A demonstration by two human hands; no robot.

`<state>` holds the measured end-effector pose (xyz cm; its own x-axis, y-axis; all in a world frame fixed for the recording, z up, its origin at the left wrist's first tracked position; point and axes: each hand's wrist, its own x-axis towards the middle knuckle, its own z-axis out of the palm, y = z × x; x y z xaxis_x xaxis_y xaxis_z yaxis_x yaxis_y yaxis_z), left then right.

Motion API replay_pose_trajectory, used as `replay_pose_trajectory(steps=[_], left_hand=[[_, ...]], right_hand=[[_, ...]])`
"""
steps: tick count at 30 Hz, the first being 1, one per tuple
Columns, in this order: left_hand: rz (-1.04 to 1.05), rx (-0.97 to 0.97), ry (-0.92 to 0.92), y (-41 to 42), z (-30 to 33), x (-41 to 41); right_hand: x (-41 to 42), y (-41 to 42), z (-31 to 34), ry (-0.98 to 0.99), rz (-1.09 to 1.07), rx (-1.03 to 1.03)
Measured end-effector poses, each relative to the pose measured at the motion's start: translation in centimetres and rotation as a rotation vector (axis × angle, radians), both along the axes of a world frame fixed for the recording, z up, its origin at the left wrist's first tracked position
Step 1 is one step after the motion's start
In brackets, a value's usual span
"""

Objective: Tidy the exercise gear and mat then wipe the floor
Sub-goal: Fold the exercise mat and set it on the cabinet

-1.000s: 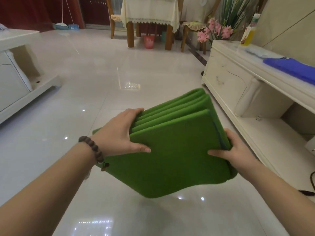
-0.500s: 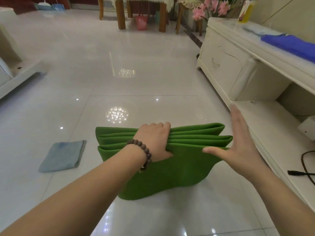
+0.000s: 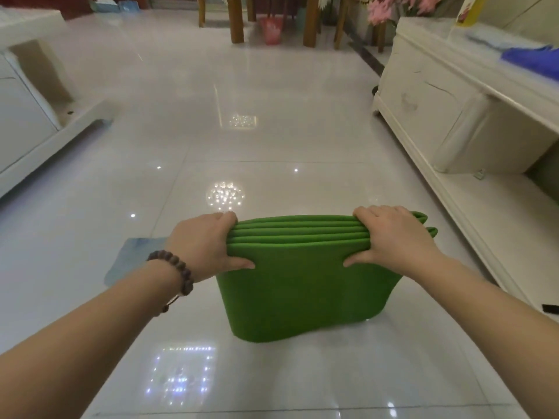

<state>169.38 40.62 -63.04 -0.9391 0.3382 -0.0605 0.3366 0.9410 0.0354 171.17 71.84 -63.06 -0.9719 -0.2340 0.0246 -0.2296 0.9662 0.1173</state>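
Since the earlier frame, the right hand (image 3: 396,237) has been closed onto the folded green mat (image 3: 302,285), which is now gripped at both top ends, the left hand (image 3: 202,246) clamped opposite. It is held upright between them, above the floor (image 3: 272,131).
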Motion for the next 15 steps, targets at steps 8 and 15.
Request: replay_pose_trajectory(steps=[8,15], left_hand=[[-0.108,0.11,-0.204,-0.3,3.9,-1.8],[-0.013,0.161,-0.503,0.6,1.0,-4.3]], right_hand=[[-1.4,0.9,5.1,-0.346,0.0,-0.187],[-3.7,1.7,1.1,-0.733,-0.078,-0.296]])
